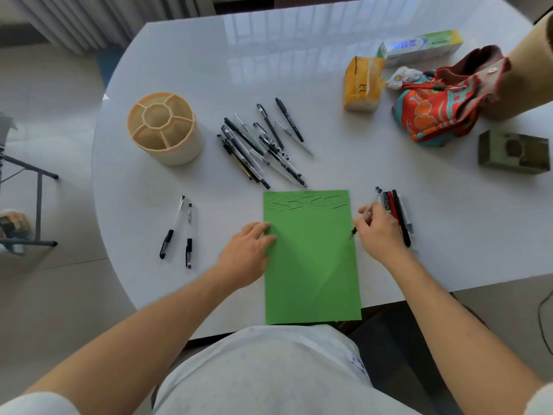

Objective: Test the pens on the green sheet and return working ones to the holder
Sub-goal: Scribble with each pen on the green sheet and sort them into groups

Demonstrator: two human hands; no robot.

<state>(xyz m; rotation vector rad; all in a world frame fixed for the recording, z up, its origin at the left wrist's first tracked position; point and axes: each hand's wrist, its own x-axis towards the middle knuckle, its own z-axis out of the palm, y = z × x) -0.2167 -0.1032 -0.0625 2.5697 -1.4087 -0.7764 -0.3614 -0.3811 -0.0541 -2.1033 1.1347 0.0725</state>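
Note:
A green sheet [311, 265] lies at the table's near edge, with black pen strokes across its top. My left hand [248, 250] rests flat on the sheet's left edge, fingers straight. My right hand [380, 232] grips a clear pen [366, 215], its tip just off the sheet's right edge. A beige pen holder [164, 127] with several empty compartments stands at the left. A pile of several pens [263, 145] lies behind the sheet. Two pens [181, 232] lie left of the sheet. A few pens [398, 217] lie beside my right hand.
At the back right are a yellow tissue pack [360, 83], a toothpaste box [422, 46], a colourful cloth bag [440, 106] and a small green box [513, 152]. The white table [209, 70] is rounded on its left side.

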